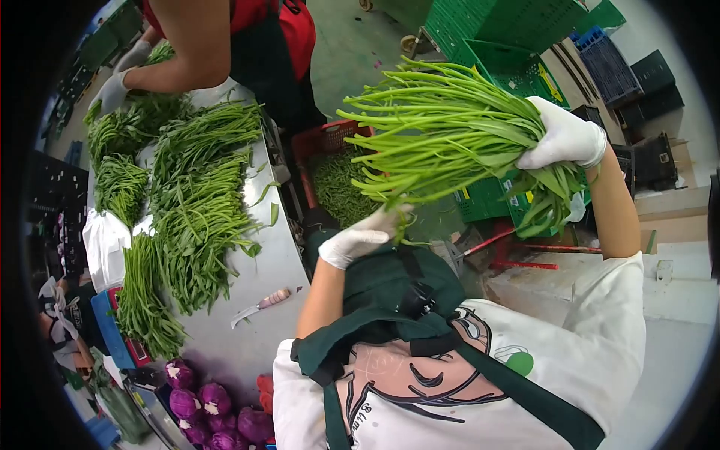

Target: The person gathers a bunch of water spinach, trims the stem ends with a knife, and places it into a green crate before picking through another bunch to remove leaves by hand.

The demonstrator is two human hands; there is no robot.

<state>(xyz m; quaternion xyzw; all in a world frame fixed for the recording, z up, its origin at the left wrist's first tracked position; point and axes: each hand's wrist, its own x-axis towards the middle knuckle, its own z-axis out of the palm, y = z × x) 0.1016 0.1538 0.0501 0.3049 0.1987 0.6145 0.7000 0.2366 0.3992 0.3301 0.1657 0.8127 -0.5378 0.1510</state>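
Bunched greens are held up in the air at the right of the scene, their stem ends fanned toward the left and their leafy ends hanging beneath the right hand. That hand (in a white glove) is closed around the bunch near the leaves. The left hand, gloved too, is near the lower edge of the stems with its fingers partly curled; a wisp of green shows at its fingertips, but whether they pinch it, I cannot tell.

Below the stems, to the left, a red basket contains green trimmings. Farther left, loose heaps of greens lie on the metal bench, with a knife near them. Purple vegetables are at the near left. At the far left, another person reaches gloved hands to the greens there. Green crates stand at the far right.
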